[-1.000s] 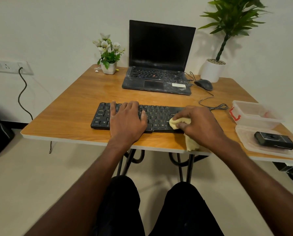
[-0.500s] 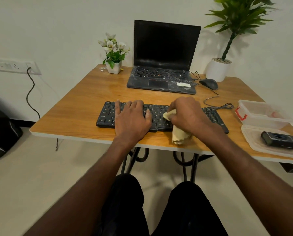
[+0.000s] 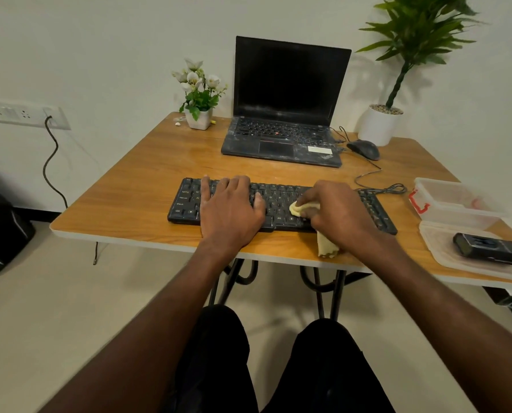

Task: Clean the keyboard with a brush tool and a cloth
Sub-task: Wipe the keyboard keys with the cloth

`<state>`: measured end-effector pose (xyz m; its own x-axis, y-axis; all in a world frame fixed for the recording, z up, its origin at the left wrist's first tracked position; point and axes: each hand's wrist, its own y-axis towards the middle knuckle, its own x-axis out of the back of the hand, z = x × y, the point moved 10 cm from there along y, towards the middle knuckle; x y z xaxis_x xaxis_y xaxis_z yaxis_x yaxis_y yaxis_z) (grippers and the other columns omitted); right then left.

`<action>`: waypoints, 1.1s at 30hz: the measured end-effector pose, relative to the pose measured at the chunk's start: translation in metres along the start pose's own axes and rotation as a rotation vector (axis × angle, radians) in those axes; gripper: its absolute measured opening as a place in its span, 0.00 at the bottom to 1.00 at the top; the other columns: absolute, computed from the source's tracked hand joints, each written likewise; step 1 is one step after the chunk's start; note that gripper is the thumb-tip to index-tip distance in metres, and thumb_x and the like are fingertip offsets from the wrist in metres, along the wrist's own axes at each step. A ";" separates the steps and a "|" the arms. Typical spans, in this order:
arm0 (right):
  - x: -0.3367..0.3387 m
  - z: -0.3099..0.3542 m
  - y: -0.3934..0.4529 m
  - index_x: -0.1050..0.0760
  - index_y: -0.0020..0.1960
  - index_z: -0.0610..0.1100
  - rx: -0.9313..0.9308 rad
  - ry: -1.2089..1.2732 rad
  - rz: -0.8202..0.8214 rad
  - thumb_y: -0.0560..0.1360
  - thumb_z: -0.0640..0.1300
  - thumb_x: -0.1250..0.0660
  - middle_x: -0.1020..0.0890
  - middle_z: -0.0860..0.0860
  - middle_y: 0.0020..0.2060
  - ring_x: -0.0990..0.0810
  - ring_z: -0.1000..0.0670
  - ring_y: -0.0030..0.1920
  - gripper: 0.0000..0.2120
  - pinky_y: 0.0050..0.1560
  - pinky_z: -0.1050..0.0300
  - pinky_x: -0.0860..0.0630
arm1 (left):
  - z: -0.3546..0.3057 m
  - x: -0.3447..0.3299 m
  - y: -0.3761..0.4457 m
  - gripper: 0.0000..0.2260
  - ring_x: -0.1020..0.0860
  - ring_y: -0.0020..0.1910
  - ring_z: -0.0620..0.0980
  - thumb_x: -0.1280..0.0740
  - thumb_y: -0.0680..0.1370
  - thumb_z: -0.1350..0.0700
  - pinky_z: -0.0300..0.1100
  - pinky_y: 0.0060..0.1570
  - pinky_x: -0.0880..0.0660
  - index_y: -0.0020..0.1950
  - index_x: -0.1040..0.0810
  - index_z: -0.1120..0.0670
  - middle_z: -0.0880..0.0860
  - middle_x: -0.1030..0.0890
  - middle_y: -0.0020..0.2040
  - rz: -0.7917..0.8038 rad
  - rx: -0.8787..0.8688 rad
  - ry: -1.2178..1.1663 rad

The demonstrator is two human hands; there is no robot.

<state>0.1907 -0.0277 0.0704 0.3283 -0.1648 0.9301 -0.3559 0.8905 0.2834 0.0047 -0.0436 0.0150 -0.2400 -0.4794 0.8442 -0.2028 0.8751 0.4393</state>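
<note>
My right hand (image 3: 342,214) is gripping the crumpled pale-yellow cloth (image 3: 303,208), fingers curled round it, and pressing it on the middle keys of the flat black plastic keyboard (image 3: 278,204); a loose tail of the cloth is hanging over the keyboard's near edge onto the table. Against half a second ago, this hand is sitting slightly further right along the keys, and more of the yellow wad is showing at my fingertips. My left hand (image 3: 229,208) is lying flat on the left half of the keyboard as before, fingers straight and slightly spread, holding nothing.

The keyboard is resting near the front edge of the wooden table (image 3: 147,180) with its pale rim. To the right, a clear plastic lid (image 3: 445,251) is carrying a small black device (image 3: 488,248), and just behind it a clear plastic box with a red clasp (image 3: 454,204) is standing. Further back, an open black laptop (image 3: 287,105) with a dark screen is sitting, with a black mouse (image 3: 363,149) beside it on the right. A small white pot of white flowers (image 3: 199,96) is standing at the left rear, a tall green plant in a white pot (image 3: 381,123) at the right rear. A white wall socket strip (image 3: 25,114) with a black cable is showing on the left.
</note>
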 end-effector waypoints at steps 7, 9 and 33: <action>0.012 -0.035 -0.008 0.15 0.58 0.50 -0.088 -0.131 -0.007 0.74 0.39 0.26 0.17 0.47 0.53 0.19 0.44 0.51 0.13 0.45 0.51 0.23 | -0.001 -0.004 0.001 0.20 0.24 0.69 0.51 0.47 0.84 0.42 0.63 0.83 0.54 0.67 0.25 0.51 0.50 0.18 0.64 0.011 -0.012 0.007; 0.013 -0.025 -0.008 0.16 0.58 0.46 -0.062 -0.136 -0.051 0.75 0.39 0.27 0.18 0.47 0.52 0.20 0.45 0.51 0.12 0.43 0.53 0.27 | -0.001 -0.003 0.000 0.20 0.23 0.69 0.51 0.47 0.84 0.42 0.63 0.83 0.53 0.67 0.25 0.51 0.51 0.18 0.64 0.008 -0.012 0.011; 0.020 -0.010 -0.036 0.15 0.57 0.53 0.017 -0.131 0.030 0.75 0.39 0.27 0.16 0.52 0.56 0.19 0.47 0.55 0.14 0.51 0.55 0.25 | -0.002 -0.001 0.000 0.23 0.23 0.67 0.51 0.49 0.82 0.41 0.61 0.83 0.54 0.66 0.24 0.50 0.50 0.17 0.61 0.012 0.004 0.014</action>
<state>0.2189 -0.0590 0.0765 0.2008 -0.1926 0.9605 -0.3791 0.8888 0.2575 0.0064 -0.0433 0.0149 -0.2289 -0.4678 0.8537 -0.2039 0.8806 0.4278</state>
